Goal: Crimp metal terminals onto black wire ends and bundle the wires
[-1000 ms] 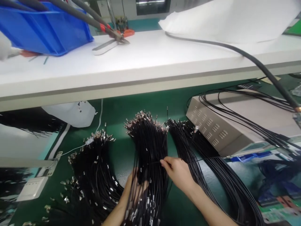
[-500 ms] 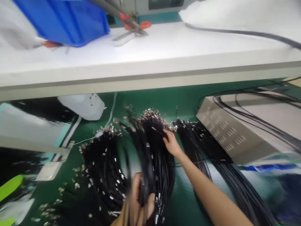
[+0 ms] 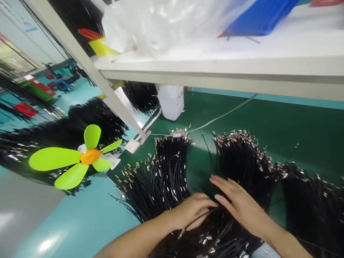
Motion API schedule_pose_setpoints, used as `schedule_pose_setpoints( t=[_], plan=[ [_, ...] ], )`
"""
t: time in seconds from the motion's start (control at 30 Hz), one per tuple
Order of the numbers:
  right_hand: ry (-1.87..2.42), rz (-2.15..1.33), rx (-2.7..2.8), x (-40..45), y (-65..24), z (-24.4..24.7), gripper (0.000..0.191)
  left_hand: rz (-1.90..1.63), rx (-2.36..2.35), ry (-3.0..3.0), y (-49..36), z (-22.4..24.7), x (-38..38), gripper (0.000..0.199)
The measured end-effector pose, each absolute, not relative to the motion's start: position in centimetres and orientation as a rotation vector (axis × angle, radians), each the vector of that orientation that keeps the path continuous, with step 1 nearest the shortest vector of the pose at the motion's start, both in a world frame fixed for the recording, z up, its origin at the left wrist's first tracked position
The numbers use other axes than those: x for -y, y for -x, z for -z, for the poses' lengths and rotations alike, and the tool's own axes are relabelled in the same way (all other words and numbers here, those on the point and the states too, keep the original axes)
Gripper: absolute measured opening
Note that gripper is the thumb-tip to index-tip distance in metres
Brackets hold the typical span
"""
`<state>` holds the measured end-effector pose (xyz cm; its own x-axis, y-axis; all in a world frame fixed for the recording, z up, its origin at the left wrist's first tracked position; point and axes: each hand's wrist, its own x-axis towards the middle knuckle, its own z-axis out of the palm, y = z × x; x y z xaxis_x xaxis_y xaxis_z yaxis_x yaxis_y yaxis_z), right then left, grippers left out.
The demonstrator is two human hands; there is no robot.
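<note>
Bundles of black cables with metal tips lie on a green mat [image 3: 271, 118]. My left hand [image 3: 195, 211] is low in the middle, its fingers wrapped round some black cables [image 3: 200, 216] that stick out below it. Just right of it, my right hand [image 3: 236, 200] has its fingers stretched out and apart, over the edge of a large cable bundle [image 3: 239, 157]. Beyond my left hand stands another bundle [image 3: 172, 165], fanning out to the left. Whether my right palm touches the cables is hidden.
A white shelf [image 3: 215, 66] crosses above the mat, bearing plastic bags [image 3: 161, 25] and a blue bin [image 3: 263, 18]. Its slanting post [image 3: 115, 100] is at the left, near a green-bladed fan [image 3: 90, 156]. A thin white cord [image 3: 225, 114] crosses the mat.
The view has swung left, bringing the fan and shelf post into sight. My right hand has come back from the cable tips, beside my left hand, and its fingers have opened.
</note>
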<state>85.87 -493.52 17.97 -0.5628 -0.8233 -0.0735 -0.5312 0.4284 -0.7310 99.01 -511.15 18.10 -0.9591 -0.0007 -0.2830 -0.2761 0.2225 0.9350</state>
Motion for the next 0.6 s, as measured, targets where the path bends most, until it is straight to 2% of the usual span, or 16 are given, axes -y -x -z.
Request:
schedule_pose_setpoints(
  t=[0.07, 0.17, 0.3, 0.4, 0.5, 0.6],
  plan=[
    [1.143, 0.655, -2.19, 493.1, -86.5, -15.5, 0.037, -1.893, -2.359, 0.687, -104.1, -18.1, 516.1, 0.026],
    [1.317, 0.465, -2.263, 490.2, -86.3, -12.8, 0.035, -1.909, -2.284, 1.521, -113.6, -16.4, 522.1, 0.036],
    [1.446, 0.377, -2.203, 490.6, -85.7, -13.3, 0.032, -1.895, -1.647, 2.256, -122.6, -11.1, 523.6, 0.051],
    [1.207, 0.446, -2.143, 496.6, -84.8, -14.2, 0.031, -2.048, -1.043, 2.282, -123.0, -6.4, 520.5, 0.054],
    [0.607, 0.7, -2.104, 504.0, -84.1, -13.4, 0.036, -2.285, -0.572, 2.08, -120.7, -3.2, 517.7, 0.062],
    [0.18, 0.736, -1.915, 508.9, -85.2, -11.7, 0.054, -2.491, -0.246, 1.929, -119.3, -2.1, 517.0, 0.071]
  ],
)
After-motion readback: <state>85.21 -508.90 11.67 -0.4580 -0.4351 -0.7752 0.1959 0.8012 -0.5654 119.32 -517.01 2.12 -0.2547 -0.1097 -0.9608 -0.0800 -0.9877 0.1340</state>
